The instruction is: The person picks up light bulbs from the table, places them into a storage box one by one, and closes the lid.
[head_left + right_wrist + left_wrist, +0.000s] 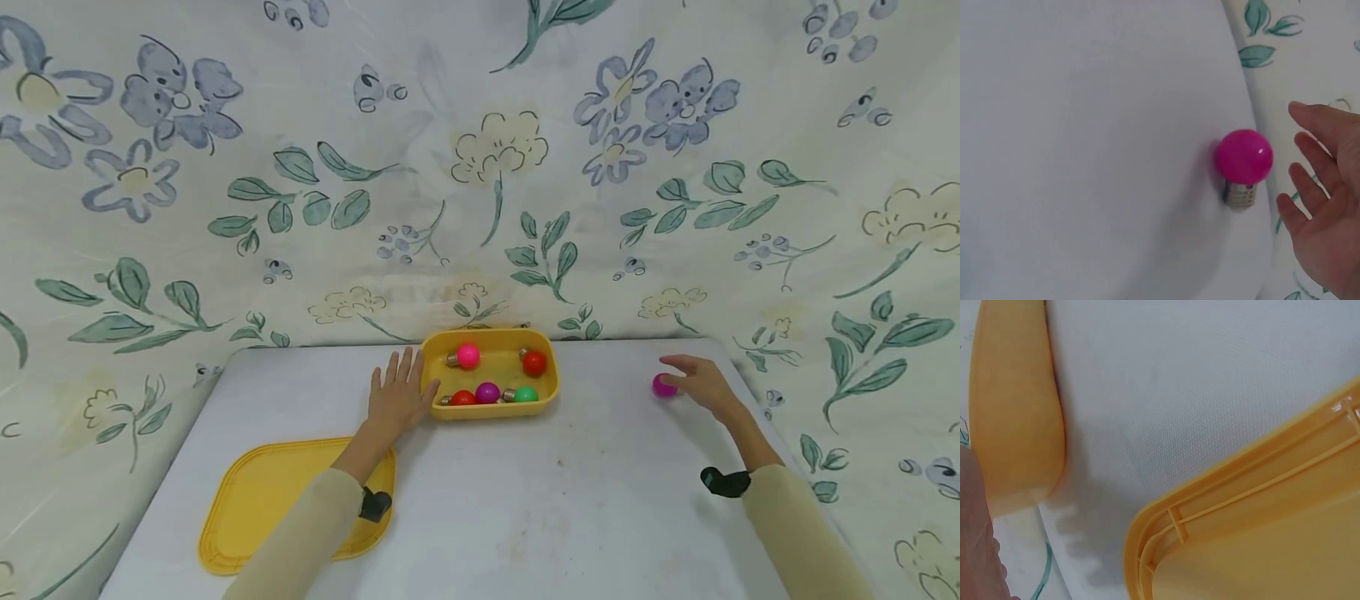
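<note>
A yellow bin (pixel 495 412) is standing at the middle of the tabletop's (pixel 525 500) far edge, holding five coloured bulbs (pixel 487 392). A shallow yellow tray (pixel 273 479) is lying by the left edge, the left sleeve (pixel 307 529) partly covering it. A magenta bulb (pixel 1244 157) is resting near the far right corner. The right hand (pixel 701 382) is hovering just beside it, thumb and fingers parted. The left hand (pixel 397 400) is showing straight, spread fingers beside the bin's left wall; the views are not settling whether it is touching.
</note>
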Available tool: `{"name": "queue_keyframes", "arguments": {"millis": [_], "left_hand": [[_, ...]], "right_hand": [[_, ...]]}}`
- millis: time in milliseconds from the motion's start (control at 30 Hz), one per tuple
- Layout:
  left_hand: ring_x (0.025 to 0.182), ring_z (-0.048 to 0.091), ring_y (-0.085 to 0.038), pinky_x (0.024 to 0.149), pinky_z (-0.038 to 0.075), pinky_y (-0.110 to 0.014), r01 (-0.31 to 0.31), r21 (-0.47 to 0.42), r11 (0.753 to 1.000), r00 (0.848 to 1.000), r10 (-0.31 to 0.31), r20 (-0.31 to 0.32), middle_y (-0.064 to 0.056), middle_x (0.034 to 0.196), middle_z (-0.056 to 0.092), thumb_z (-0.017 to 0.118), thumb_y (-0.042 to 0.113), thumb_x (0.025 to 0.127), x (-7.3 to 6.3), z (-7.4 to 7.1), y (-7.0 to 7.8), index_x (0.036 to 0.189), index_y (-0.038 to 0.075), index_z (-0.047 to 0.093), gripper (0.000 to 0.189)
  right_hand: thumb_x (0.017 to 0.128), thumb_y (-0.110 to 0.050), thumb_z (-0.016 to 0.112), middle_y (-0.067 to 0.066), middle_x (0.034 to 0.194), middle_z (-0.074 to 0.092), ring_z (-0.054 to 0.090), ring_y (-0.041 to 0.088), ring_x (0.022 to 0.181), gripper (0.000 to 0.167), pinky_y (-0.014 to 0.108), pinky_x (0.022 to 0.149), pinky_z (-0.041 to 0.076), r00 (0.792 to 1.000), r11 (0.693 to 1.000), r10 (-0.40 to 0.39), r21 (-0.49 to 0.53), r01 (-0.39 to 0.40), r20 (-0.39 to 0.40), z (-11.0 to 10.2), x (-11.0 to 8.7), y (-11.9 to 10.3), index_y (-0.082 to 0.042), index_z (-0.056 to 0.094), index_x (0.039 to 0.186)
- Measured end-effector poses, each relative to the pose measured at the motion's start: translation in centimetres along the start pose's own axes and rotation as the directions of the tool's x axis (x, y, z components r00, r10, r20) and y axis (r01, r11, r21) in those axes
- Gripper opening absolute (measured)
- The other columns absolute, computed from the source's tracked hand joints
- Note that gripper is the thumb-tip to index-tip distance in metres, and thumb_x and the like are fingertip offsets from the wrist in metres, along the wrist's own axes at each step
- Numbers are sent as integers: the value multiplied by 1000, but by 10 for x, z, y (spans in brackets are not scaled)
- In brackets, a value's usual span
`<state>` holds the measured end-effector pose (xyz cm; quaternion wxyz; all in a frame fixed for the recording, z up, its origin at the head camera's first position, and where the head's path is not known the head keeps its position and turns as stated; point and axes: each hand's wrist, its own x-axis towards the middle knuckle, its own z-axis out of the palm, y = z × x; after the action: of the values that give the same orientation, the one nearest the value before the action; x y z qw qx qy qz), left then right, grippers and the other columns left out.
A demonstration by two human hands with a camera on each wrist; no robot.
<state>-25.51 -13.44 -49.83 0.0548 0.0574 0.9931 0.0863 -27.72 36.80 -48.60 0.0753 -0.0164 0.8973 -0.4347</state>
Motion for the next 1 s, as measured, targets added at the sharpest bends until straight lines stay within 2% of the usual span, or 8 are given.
{"name": "queue_keyframes", "arguments": {"millis": [233,600,1000], "left_hand": [[150,3,-41,117,5,-61,6,-12,1000,1000,-6,1,-22,164,9,32,44,107,-3,0,2,159,1,12,71],[150,3,-40,117,5,-60,11,-15,1000,1000,-11,1,-21,164,10,33,45,106,-4,0,3,159,1,12,72],[150,2,-40,117,4,-61,-5,-23,1000,1000,5,9,-21,164,9,32,47,106,3,0,-2,159,2,11,73]], "right_hand": [[97,-14,64,33,148,39,24,55,139,50,68,108,26,999,997,17,-74,-14,42,-3,-1,8,10,49,140],[97,-10,62,33,150,35,23,54,140,51,66,108,28,995,994,81,-84,-76,58,-1,3,24,7,47,142],[95,-5,63,35,144,42,30,55,137,48,62,107,33,999,994,43,-103,-40,32,6,7,28,11,48,139]]}}
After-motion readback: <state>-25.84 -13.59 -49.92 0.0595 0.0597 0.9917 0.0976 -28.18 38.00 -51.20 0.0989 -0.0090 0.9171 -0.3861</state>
